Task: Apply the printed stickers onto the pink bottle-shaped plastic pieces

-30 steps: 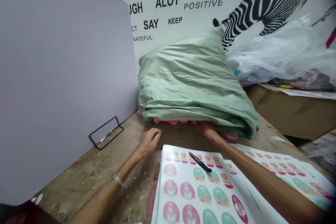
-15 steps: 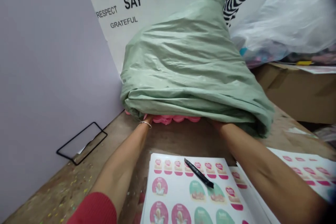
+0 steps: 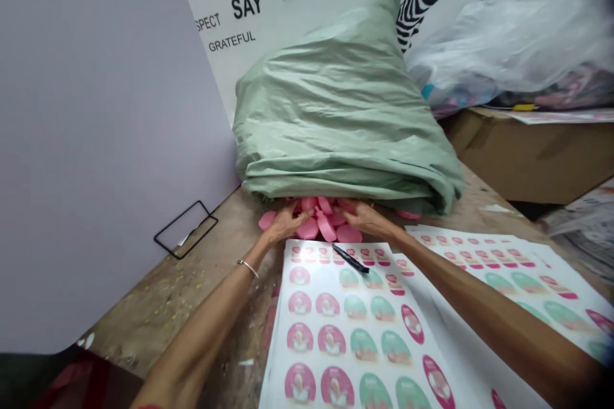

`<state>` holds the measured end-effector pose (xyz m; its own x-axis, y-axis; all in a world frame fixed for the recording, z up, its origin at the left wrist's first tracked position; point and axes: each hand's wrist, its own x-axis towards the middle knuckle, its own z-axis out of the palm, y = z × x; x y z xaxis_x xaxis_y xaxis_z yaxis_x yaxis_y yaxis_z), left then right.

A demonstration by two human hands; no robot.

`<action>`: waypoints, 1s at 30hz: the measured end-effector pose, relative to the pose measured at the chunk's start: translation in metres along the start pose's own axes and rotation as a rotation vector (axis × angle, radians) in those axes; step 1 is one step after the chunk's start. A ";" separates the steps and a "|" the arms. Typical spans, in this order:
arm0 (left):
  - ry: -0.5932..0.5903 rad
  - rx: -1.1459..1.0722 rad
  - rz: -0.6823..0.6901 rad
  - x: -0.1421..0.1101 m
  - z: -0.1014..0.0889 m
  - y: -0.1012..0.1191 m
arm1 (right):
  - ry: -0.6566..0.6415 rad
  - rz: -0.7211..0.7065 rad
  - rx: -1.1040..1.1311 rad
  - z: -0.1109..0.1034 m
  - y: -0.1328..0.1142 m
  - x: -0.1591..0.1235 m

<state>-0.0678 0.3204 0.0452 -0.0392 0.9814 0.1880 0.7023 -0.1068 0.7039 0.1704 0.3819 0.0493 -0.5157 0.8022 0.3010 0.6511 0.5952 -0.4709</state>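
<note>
Left hand (image 3: 285, 225) and right hand (image 3: 365, 217) cupped over a loose heap of flat glossy pink ovals (image 3: 319, 227)

Both hands fairly wide, fingers spread and curved, resting right on the pink pieces; no telling whether either one actually has a grip on anything. Thin silver bangle (image 3: 247, 267) on the left wrist. Pieces smooth, thin and rounded, material hard to call from here, maybe plastic or foam. No shared long axis: ovals lying every which way, some tipped against each other, one long one slanting down to the right near the middle. Heap itself spread sideways on a scuffed, paint-flecked wooden tabletop (image 3: 158, 313), right at the foot of a bulging sage-green plastic sack (image 3: 345, 115) with shiny wrinkled folds, and just above the top edge of a stack of glossy white sticker sheets (image 3: 307, 358) printed with pink and green ovals. Slim black pen-shaped tool (image 3: 350, 258) lying diagonally across those sheets, one end toward the upper left. Off to the left, a pale lilac round-cornered board (image 3: 96, 140) standing in a black wire stand (image 3: 185, 229). Off to the right, a crumpled clear plastic bag (image 3: 508, 32) on a brown cardboard box (image 3: 527, 163).
</note>
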 end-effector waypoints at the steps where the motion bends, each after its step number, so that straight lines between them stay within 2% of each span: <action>1: 0.005 0.009 -0.001 -0.007 -0.008 0.001 | -0.020 0.005 -0.020 -0.007 -0.003 -0.013; 4: 0.096 0.053 -0.053 -0.028 -0.029 0.003 | -0.053 0.057 -0.096 -0.019 -0.018 -0.053; 7: 0.166 0.109 -0.117 -0.047 -0.030 0.016 | -0.083 0.117 -0.159 -0.009 -0.041 -0.087; 9: 0.172 0.144 -0.146 -0.053 -0.015 0.033 | -0.101 0.152 -0.185 0.006 -0.057 -0.100; 12: 0.179 0.183 -0.187 -0.053 0.023 0.062 | -0.099 0.203 -0.174 0.024 -0.073 -0.108; 15: 0.167 0.161 -0.216 -0.046 0.055 0.082 | -0.081 0.235 -0.087 0.025 -0.078 -0.117; 17: 0.157 0.112 -0.225 -0.043 0.064 0.085 | -0.055 0.252 0.007 0.018 -0.075 -0.128; 19: 0.147 0.038 -0.223 -0.044 0.063 0.085 | -0.020 0.277 0.127 0.008 -0.068 -0.141; 21: 0.129 -0.066 -0.215 -0.050 0.054 0.083 | 0.033 0.308 0.266 -0.002 -0.060 -0.151; 24: 0.029 -0.291 -0.184 -0.072 0.037 0.086 | 0.116 0.343 0.480 -0.013 -0.054 -0.156; 27: -0.097 -0.517 -0.145 -0.108 0.027 0.095 | 0.130 0.349 0.634 -0.015 -0.063 -0.155; 30: -0.132 -0.808 -0.154 -0.142 0.025 0.104 | 0.103 0.382 0.804 -0.011 -0.086 -0.156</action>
<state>0.0292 0.1737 0.0745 0.0256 0.9997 0.0033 -0.0326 -0.0024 0.9995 0.2010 0.2060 0.0514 -0.2662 0.9621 0.0591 0.1613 0.1050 -0.9813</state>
